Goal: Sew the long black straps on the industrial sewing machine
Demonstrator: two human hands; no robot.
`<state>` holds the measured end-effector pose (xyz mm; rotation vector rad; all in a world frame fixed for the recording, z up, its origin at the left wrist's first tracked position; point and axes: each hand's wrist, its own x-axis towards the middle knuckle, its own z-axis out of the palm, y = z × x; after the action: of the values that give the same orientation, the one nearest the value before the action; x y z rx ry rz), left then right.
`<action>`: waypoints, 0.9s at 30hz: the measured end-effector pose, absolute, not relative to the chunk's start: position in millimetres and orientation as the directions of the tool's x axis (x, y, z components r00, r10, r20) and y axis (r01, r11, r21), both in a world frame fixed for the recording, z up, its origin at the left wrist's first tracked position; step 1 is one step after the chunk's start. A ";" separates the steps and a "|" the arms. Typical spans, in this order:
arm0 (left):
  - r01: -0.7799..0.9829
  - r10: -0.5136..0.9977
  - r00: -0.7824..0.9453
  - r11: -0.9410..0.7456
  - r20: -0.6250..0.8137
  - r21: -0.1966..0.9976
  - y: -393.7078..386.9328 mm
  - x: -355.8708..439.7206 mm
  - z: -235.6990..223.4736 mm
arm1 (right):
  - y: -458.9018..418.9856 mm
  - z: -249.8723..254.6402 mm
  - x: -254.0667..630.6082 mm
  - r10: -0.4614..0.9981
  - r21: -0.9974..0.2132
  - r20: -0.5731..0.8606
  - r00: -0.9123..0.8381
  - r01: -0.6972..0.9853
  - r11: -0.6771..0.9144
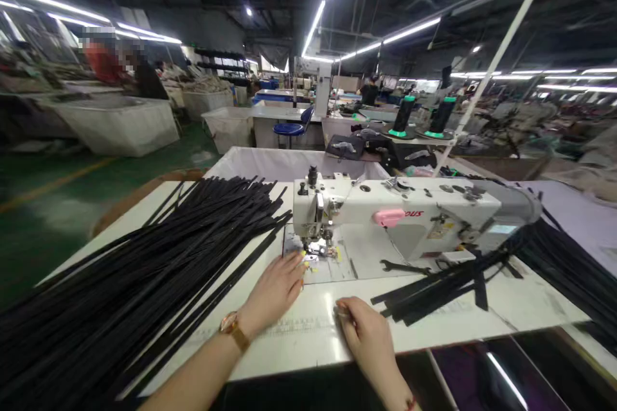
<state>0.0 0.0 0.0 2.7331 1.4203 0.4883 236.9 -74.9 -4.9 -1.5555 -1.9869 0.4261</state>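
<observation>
A white sewing machine (357, 205) stands on a pale table. My left hand (277, 286), with a watch (234, 327) at the wrist, lies flat with fingers stretched out, its fingertips beside the presser foot (318, 247). Nearer the table's front edge is my right hand (364, 331), its fingers curled in and thumb against them; what they hold, if anything, is too small to make out. Left of my left hand spreads a big heap of long black strips (164, 270). Shorter black strips (424, 295) lie to the right of my right hand.
A wrench (405, 267) rests at the machine's base. More black strips (569, 263) hang over the right side. Behind the machine are a white-lined bin (270, 160), black thread cones (402, 117) and a thread stand (501, 64). A blue chair (292, 128) and a person (103, 61) are farther back.
</observation>
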 end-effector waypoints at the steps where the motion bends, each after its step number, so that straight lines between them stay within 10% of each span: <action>1: 0.794 0.801 0.536 -0.585 0.267 0.163 0.2 -0.1 -0.7 | -75.5 -4.0 236.8 0.957 -0.569 0.241 -0.160 0.776 0.273; 27: 0.782 0.785 0.534 -0.600 0.314 0.169 1.2 -0.9 -3.0 | -79.2 8.7 232.9 0.965 -0.572 0.229 -0.127 0.785 0.239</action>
<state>-0.9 1.2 -3.0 2.7448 1.4014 0.5679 232.9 -79.2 8.7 -1.5951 -1.9630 0.4234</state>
